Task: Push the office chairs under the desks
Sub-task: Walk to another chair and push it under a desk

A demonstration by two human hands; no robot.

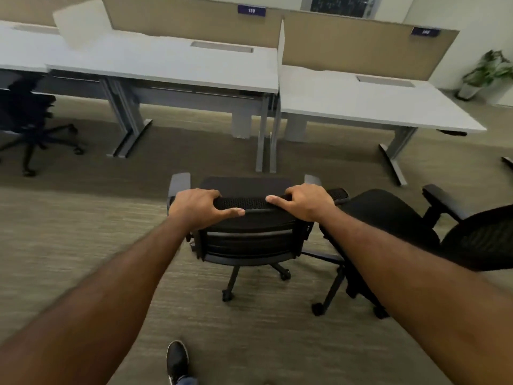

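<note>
A black mesh office chair [249, 240] stands on the carpet in front of me, its back toward me. My left hand [198, 208] grips the top edge of the backrest on the left, and my right hand [304, 202] grips it on the right. The chair faces the gap between two white desks: the middle desk [177, 65] and the right desk [369, 107]. It stands well short of both. A second black chair [402, 218] is close by on the right, turned sideways. A third black chair [25, 112] sits partly under a desk at the far left.
Grey metal desk legs [263, 143] stand straight ahead where the two desks meet. Tan divider panels [194, 20] run behind the desks. A potted plant [483, 73] is at the far right. My shoe [177, 359] shows at the bottom. Open carpet lies to the left.
</note>
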